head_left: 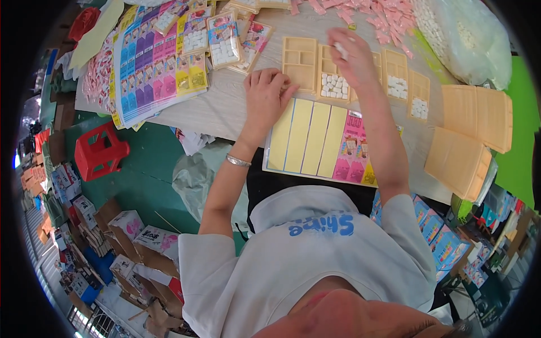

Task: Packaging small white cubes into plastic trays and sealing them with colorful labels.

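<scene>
My right hand [355, 63] is raised over the row of trays, its fingers closed around several small white pieces [341, 50]. Under it, one beige plastic tray [320, 59] has white pieces in its near compartment, partly hidden by the hand. My left hand [265, 96] rests on the table with bent fingers apart, the thumb close to the corner of an empty compartmented tray [298, 63]. Farther right, two more trays, one [397, 61] beside another [418, 84], hold white pieces in their near compartments. A printed card sheet [307, 138] with yellow strips lies before me.
Colourful printed sheets [141, 84] and filled packs [224, 42] cover the table's left. Pink sachets [389, 25] lie at the back. A clear bag [473, 45] of white pieces stands at the far right, near stacked beige trays [479, 115]. A red stool [101, 149] is on the floor.
</scene>
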A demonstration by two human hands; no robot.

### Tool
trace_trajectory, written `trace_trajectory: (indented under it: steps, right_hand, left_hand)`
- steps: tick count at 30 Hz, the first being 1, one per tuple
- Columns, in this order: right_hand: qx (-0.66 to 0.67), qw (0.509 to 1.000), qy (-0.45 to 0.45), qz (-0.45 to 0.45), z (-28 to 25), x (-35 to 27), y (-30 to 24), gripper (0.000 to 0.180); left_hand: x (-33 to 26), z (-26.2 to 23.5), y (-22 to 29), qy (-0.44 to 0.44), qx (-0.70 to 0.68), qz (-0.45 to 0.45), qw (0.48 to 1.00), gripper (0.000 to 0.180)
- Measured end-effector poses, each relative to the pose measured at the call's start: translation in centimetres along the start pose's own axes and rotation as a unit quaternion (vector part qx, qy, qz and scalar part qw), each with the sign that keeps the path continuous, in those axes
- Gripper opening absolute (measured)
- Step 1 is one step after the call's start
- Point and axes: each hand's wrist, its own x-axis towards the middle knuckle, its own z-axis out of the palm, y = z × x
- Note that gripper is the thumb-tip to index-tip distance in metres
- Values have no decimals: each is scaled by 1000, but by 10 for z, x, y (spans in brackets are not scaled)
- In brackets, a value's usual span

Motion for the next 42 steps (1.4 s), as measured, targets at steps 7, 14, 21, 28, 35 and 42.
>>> trace_trajectory:
  steps: [7,14,21,28,35,42]
  right_hand:
    - [-536,828,-90,-137,25,23,37,26]
    - [-510,844,-147,-83,20,5,23,19]
    - [-653,723,-126,-186,36,-24,40,31]
    - [-552,781,-125,-264,29,-39,47,31]
    - [-494,824,-79,-265,18,-76,22,32]
    - [-350,926,-34,-134,-50,-180,11,23]
  left_hand:
    - [4,-6,9,6,-2,10,1000,38]
    - [1,-7,5,-8,-18,25,999,41]
    - [4,-9,6,-15,-31,5,999,50]
    - [1,-7,7,-15,-45,-12,999,61]
    - [0,0,1,20,-44,-9,999,68]
    - [-2,6,-8,73,-73,0,995,70]
